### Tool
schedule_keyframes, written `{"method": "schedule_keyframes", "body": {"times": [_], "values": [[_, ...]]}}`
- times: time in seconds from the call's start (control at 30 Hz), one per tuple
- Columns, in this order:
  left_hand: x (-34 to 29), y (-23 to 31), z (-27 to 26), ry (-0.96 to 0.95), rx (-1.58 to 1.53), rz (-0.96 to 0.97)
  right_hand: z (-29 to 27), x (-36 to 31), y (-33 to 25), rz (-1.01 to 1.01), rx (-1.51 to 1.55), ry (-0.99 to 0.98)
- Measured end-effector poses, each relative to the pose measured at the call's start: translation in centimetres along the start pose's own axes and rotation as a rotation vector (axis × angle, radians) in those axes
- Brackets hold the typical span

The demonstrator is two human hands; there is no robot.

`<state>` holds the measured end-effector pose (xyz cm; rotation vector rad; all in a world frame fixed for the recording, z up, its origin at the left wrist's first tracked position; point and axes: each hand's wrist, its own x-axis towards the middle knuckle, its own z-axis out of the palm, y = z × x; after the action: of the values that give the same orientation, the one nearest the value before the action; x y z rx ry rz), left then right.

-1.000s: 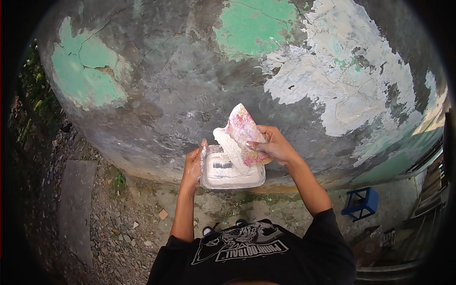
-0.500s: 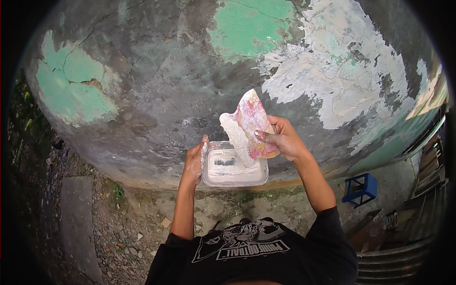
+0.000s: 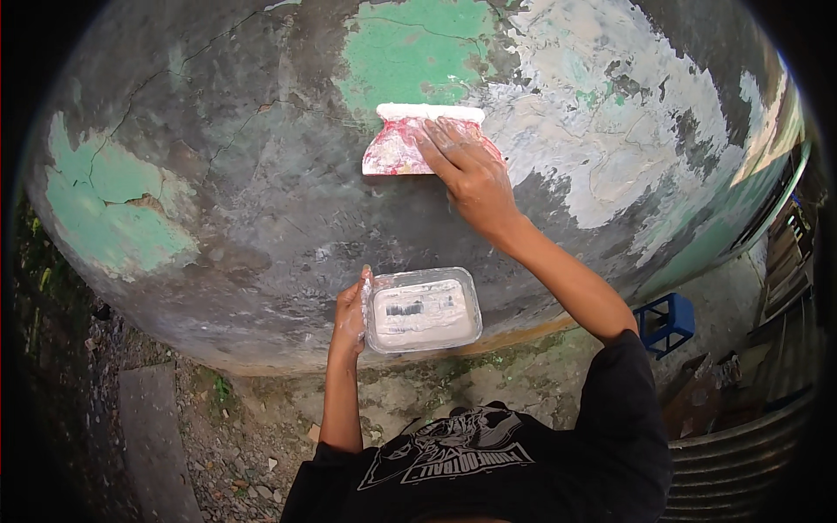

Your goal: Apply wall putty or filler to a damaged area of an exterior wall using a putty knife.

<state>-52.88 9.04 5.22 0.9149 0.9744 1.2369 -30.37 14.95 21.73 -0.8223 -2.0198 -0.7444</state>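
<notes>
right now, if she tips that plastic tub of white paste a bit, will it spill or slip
Probably not spill: the paste in the plastic tub looks thick and low. It may slip, since the left hand grips only one smeared edge. The thin wall likely flexes.

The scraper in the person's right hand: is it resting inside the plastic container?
No: the right hand presses the scraper flat against the wall, well above the plastic container held by the left hand.

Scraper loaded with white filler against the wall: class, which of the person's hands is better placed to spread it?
Right. The right hand already presses the scraper flat on the wall, while the left hand is lower down, holding the filler tray.
</notes>
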Motion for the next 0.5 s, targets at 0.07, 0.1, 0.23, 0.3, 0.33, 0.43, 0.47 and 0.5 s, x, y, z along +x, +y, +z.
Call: {"method": "schedule_keyframes", "body": {"times": [0.07,0.1,0.23,0.3,0.33,0.43,0.47,0.5], "values": [[0.1,-1.0,-0.6,-0.002,-0.013,-0.008,3.5,-0.8,1.4,-0.022,-0.082,0.018],[0.0,-1.1,-0.6,0.001,-0.031,-0.015,4.5,-1.2,1.8,-0.023,-0.088,0.023],[-0.3,-1.7,-1.4,0.033,-0.015,-0.031,6.4,-2.7,2.0,-0.045,-0.132,0.023],[-0.4,-2.0,-1.7,0.039,-0.027,-0.028,6.7,-3.7,1.7,-0.056,-0.174,-0.020],[-0.5,-2.1,-1.8,0.045,-0.039,-0.023,6.9,-4.3,1.5,-0.054,-0.173,-0.023],[-0.9,-2.0,-2.4,0.038,-0.029,-0.031,6.8,-5.6,0.8,-0.036,-0.100,-0.044],[-1.0,-2.2,-2.7,0.041,-0.029,-0.031,6.2,-5.5,0.5,-0.019,-0.061,-0.049],[-1.0,-2.4,-3.0,0.040,-0.024,-0.030,5.6,-5.3,0.3,-0.002,-0.023,-0.053]]}}
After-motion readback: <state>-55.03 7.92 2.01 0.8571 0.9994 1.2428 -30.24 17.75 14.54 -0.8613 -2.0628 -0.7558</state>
